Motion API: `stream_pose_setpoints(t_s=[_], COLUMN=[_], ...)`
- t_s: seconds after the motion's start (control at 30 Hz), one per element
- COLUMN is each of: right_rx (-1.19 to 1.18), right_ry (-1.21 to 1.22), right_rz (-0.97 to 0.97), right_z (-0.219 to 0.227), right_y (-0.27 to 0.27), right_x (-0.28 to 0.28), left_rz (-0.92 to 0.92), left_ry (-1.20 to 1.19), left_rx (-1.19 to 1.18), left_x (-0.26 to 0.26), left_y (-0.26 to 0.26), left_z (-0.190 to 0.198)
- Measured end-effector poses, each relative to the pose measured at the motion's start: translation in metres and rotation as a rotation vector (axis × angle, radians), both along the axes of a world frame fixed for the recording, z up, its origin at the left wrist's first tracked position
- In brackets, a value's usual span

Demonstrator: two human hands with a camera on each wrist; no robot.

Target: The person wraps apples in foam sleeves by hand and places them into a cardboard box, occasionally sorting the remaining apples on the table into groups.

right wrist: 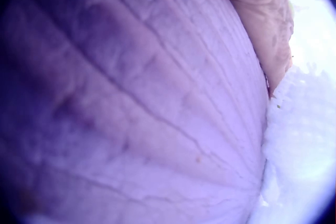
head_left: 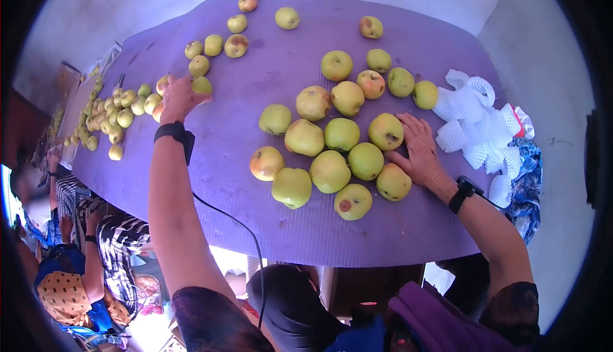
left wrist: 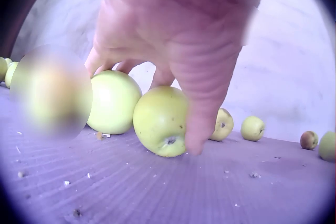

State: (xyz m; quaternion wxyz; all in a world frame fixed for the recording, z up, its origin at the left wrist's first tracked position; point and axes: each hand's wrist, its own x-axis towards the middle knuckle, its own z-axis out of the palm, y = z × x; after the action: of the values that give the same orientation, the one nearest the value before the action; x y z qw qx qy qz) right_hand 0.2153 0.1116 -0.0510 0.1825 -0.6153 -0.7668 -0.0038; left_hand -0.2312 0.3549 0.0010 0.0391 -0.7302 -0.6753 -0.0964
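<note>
My left hand (head_left: 180, 99) reaches over the apples at the table's left-middle. In the left wrist view its thumb and fingers (left wrist: 202, 98) curve around a yellow-green apple (left wrist: 161, 121), with another green apple (left wrist: 113, 102) under the fingers. My right hand (head_left: 421, 151) lies on the purple table beside the right edge of a group of apples, its fingertips next to a yellow-green apple (head_left: 385, 131). In the right wrist view only part of the right hand (right wrist: 265, 24) shows, beside the purple surface (right wrist: 157, 103).
White foam nets (head_left: 476, 122) lie at the table's right edge. More apples (head_left: 336, 66) spread across the purple table (head_left: 357, 243), and a dense cluster (head_left: 115, 152) sits at the far left. Another person (head_left: 64, 275) is at the lower left. A black cable (head_left: 252, 224) hangs from my left wrist.
</note>
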Motion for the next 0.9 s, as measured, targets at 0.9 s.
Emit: stream_pose_setpoints(t_s=[0.9], right_rx=[0.126], right_ry=[0.000], right_rz=[0.001], right_z=[-0.019], right_y=[0.002], right_x=[0.006], left_rz=[-0.699], left_ry=[-0.328], left_rx=[-0.171], left_x=[0.120], left_y=[-0.337], left_z=[0.061])
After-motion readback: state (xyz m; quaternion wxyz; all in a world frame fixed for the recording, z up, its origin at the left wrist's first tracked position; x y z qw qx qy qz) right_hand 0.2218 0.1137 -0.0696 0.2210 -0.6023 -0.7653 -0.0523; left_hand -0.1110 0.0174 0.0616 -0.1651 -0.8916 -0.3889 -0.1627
